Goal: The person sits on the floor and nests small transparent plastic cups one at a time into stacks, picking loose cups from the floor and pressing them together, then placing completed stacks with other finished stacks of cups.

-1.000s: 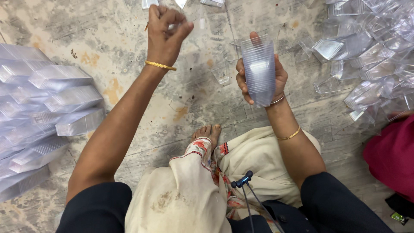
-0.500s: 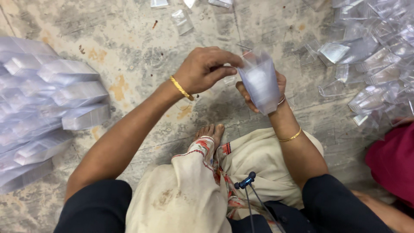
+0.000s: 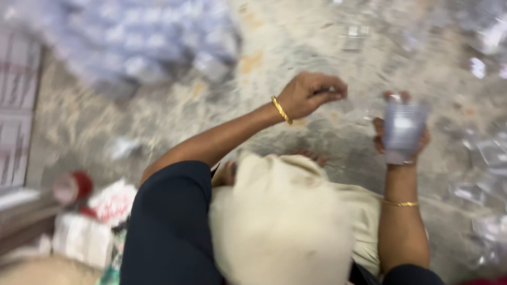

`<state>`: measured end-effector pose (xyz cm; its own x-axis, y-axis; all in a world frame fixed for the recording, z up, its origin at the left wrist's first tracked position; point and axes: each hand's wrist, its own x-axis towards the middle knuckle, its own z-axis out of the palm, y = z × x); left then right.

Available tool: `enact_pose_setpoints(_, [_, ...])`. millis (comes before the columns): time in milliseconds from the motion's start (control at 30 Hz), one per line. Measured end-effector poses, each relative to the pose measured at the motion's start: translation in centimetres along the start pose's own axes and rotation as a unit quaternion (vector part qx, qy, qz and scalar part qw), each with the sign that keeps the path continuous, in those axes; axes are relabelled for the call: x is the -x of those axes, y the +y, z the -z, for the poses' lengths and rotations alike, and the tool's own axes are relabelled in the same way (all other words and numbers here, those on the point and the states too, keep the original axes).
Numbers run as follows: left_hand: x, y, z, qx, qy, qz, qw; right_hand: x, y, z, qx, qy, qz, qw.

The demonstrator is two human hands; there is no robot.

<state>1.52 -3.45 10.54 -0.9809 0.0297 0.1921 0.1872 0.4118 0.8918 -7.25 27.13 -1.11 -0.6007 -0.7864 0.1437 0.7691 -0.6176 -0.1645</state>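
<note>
My right hand grips a stack of clear cups. My left hand pinches something small, too blurred to name. I judge I'm mid-stacking; next needs a careful reach for another cup.

The right hand is raised over the mottled grey concrete floor, closed round a stack of clear ribbed plastic cups held upright. Just beside it, not touching, the left hand is curled, its fingers pinched on something small, too blurred to make out. A thin gold bangle sits on the left wrist. Bundles of clear plastic packets lie heaped on the floor to the upper left; a cream cloth covers the lap.
</note>
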Motion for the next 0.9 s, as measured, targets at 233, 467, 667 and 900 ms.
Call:
enact_pose_setpoints(233, [20.5,-3.4,5.2,-0.004,0.201,0.176,0.964,0.9,-0.3,-0.1,0.043,0.004,-0.036,0.998])
enact_pose_setpoints(467, [37.6,-3.5,15.4,-0.333,0.47,0.282,0.767,1.1,0.7,-0.9,0.203,0.084,-0.016,0.975])
enact_pose_setpoints(667, [46.4,-3.5,20.4,-0.567,0.49,0.278,0.601,1.3,1.1,-2.3,0.156,0.219,0.028,0.963])
enact_pose_setpoints(900, [46.2,-3.6,19.1,-0.566,0.47,0.313,0.601,2.4,0.7,-1.8,0.244,0.092,0.001,0.965])
